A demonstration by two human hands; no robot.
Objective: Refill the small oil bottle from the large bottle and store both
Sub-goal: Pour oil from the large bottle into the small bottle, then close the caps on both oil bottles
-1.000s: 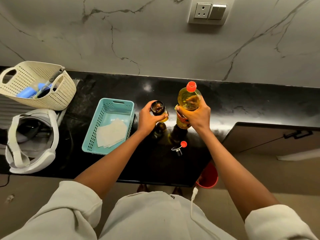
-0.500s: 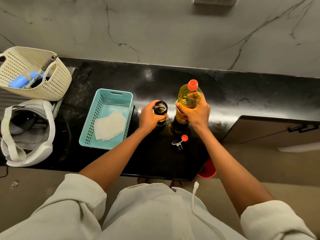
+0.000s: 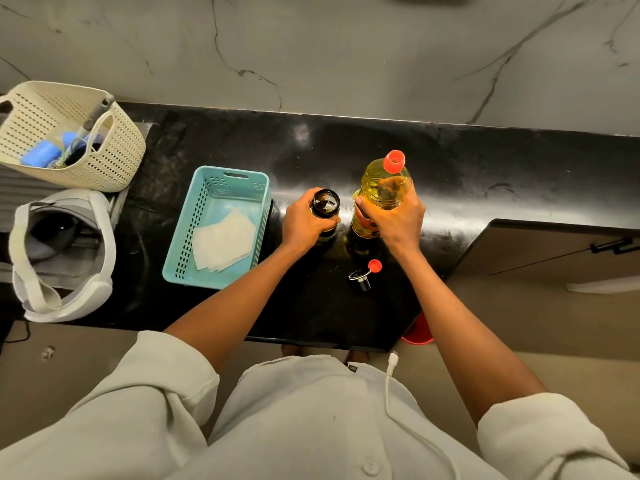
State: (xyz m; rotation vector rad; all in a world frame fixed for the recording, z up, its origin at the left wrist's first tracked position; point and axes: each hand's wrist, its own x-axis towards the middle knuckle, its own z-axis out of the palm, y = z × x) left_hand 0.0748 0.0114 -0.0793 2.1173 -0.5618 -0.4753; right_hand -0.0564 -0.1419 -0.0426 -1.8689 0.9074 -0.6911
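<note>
A small dark glass oil bottle (image 3: 325,206) stands upright on the black counter (image 3: 311,306), its mouth uncovered. My left hand (image 3: 303,220) is wrapped around its side. Just to its right stands the large clear bottle (image 3: 381,188) of yellow oil with a red cap on. My right hand (image 3: 394,216) grips its body from the near side. The small bottle's black stopper with a red tab (image 3: 363,277) lies on the counter in front of both bottles.
A teal plastic tray (image 3: 180,244) holding folded pale cloths sits left of the bottles. A cream perforated basket (image 3: 114,157) with blue items and a white headset (image 3: 59,258) lie at far left. A brown cabinet door (image 3: 554,251) stands at the right, a red bucket (image 3: 417,332) below the counter edge.
Both bottles have come down from a slightly raised, tilted hold and now stand on the counter. The view has tipped downward, so the wall socket has left the frame.
</note>
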